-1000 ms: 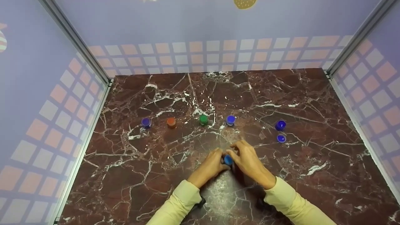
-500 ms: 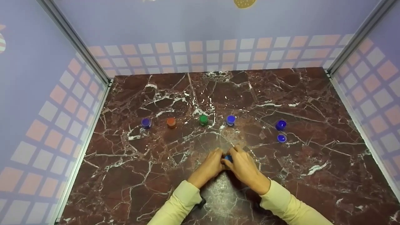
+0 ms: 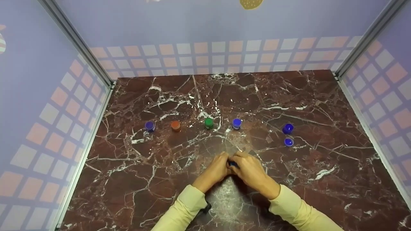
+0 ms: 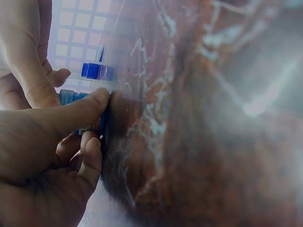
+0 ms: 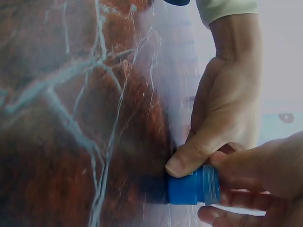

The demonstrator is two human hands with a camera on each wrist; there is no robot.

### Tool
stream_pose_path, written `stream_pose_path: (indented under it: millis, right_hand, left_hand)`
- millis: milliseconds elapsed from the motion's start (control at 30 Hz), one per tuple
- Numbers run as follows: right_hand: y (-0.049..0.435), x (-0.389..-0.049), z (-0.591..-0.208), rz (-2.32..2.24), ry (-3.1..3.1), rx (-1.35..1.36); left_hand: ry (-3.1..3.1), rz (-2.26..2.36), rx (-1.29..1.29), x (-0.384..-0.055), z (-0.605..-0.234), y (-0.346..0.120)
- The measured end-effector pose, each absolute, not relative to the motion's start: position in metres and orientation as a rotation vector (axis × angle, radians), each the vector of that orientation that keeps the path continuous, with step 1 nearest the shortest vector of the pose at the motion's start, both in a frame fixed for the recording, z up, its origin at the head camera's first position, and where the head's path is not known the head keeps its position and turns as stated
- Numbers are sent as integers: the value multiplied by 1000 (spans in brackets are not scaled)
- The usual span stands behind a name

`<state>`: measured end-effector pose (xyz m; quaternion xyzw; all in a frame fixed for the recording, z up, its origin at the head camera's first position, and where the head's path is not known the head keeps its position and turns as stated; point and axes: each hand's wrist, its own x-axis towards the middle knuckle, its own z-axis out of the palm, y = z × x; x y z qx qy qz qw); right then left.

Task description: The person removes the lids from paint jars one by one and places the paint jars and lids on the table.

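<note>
One round, blue plastic jar point(image 5: 183, 190) is gripped in the left hand point(image 3: 215, 170), and the right hand point(image 3: 251, 170) has just closed round its top, so both apparently work it.

The person wears long, pale yellow sleeves, the left sleeve point(image 3: 176, 215) and the right sleeve point(image 3: 306, 215) alike in plain cloth, creased along the forearms. Each ends in a broad, smoother band, the left cuff point(image 3: 192, 199) and the right cuff point(image 3: 285, 202), and both the left hand point(image 3: 215, 170) and the right hand point(image 3: 252, 170) are bare. A small black wrist piece point(image 3: 207, 208) shows beside the left cuff, its details too dark to tell.
</note>
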<state>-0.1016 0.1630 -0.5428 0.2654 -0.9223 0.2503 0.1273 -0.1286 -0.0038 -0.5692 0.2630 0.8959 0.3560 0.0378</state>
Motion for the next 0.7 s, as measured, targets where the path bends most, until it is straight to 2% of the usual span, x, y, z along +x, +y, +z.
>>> stream_pose_path:
  millis: [367, 700]
  right_hand:
    - [175, -109, -545, 769, -2584, 1123]
    - [184, -106, -544, 853, -2561, 1203]
  left_hand:
    - [2683, 1132, 748, -130, -570, -4]
    - [2664, 1144, 716, -130, -568, -4]
